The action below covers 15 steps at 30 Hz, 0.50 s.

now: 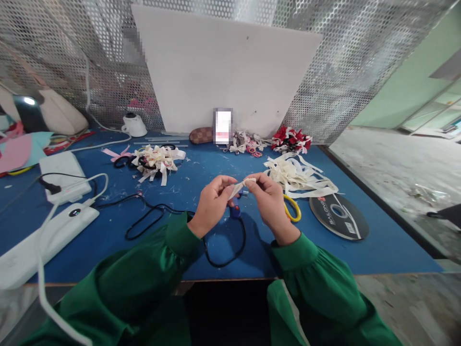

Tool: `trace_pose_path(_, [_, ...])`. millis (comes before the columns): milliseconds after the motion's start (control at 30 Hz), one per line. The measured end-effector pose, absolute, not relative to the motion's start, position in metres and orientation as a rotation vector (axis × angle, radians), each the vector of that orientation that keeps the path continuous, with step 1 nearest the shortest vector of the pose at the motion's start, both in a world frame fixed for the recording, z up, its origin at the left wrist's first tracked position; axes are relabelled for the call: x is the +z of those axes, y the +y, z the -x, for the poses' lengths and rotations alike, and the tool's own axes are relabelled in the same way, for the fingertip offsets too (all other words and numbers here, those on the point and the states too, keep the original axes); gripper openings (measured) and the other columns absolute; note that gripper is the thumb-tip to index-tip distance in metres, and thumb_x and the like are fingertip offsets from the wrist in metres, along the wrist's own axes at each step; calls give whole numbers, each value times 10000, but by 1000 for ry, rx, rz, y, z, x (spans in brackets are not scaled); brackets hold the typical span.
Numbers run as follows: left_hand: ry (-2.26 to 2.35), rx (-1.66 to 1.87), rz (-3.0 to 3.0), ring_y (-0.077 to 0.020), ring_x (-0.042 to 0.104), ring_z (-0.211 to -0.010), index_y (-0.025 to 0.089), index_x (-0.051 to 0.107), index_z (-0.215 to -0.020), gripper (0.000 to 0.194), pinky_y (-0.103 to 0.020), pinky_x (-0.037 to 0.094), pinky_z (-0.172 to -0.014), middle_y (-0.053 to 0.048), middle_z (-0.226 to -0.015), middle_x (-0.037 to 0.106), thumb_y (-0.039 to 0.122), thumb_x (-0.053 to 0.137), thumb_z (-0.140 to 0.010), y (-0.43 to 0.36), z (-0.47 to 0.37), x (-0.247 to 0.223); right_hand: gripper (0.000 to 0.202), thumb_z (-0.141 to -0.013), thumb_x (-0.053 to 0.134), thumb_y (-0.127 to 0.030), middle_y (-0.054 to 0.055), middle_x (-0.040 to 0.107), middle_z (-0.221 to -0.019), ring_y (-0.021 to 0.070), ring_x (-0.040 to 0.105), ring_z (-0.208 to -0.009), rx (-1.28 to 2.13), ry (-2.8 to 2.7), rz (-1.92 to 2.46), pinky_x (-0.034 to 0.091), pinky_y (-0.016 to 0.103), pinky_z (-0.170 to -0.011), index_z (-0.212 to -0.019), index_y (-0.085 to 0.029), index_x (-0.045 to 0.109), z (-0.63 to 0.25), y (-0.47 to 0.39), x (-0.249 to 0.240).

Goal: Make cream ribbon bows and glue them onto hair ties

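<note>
Between my two hands, above the middle of the blue table, is a short cream fabric ribbon (237, 188), twisted or folded near its right end. My left hand (213, 202) pinches its left part between thumb and fingers. The right end is pinched by my right hand (266, 199). Beneath the hands lies a blue tool with a red switch (235, 210) and a black cord; its upper part is partly hidden by my fingers. Scissors with a yellow handle (294, 209) rest just right of my right hand, their blades hidden.
Cream ribbon strips (293, 174) lie in a heap at the right, beside a black spool disc (338, 216). Finished-looking cream bows (158, 161) are piled at left. White power strips (46, 235) and cables occupy the left side. A lit phone (223, 126) leans against a white board (226, 67).
</note>
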<state>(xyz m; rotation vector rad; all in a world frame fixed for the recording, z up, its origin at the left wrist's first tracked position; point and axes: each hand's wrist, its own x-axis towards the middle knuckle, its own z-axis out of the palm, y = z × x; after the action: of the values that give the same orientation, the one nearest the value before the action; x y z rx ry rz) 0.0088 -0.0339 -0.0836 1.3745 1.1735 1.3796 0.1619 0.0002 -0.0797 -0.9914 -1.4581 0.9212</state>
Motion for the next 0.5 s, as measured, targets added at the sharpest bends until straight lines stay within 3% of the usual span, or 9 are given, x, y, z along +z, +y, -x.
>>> trace_pose_path(167, [1161,1434,-1357,-86,514,-511,213,561,-932,46,-215,443,-512,37,-715,600,211,549,-888,-34,-8,-84,148,-783,674,-359,-11,607,-702,151,519,-675,944,-1359,998,439,294,-639,-796,-212,669,-162,2,-74])
trace_pose_path(300, [1234,1415,-1467,-117,578,-576,211,578,-877,101,-236,454,-570,24,-687,603,203,484,-913,-38,-8,-81,150,-781,681,-356,-14,594,-701,146,507,-672,950,-1339,994,445,294,-649,-796,-206,672,-163,1,-73])
trace_pose_path(400, [1359,1407,-1633,-156,646,-699,216,601,-898,148,-250,479,-635,-2,-777,673,348,661,-867,-41,-9,-81,151,-776,688,-357,-11,592,-698,149,504,-676,950,-1357,994,440,291,-641,-781,-207,673,-163,1,-73])
trace_pose_path(500, [1522,1410,-1733,-161,652,-718,218,616,-834,210,-245,478,-648,-3,-792,701,370,757,-803,-41,-9,-83,152,-775,684,-362,-13,582,-699,151,498,-685,947,-1379,990,428,289,-633,-798,-211,675,-163,0,-74])
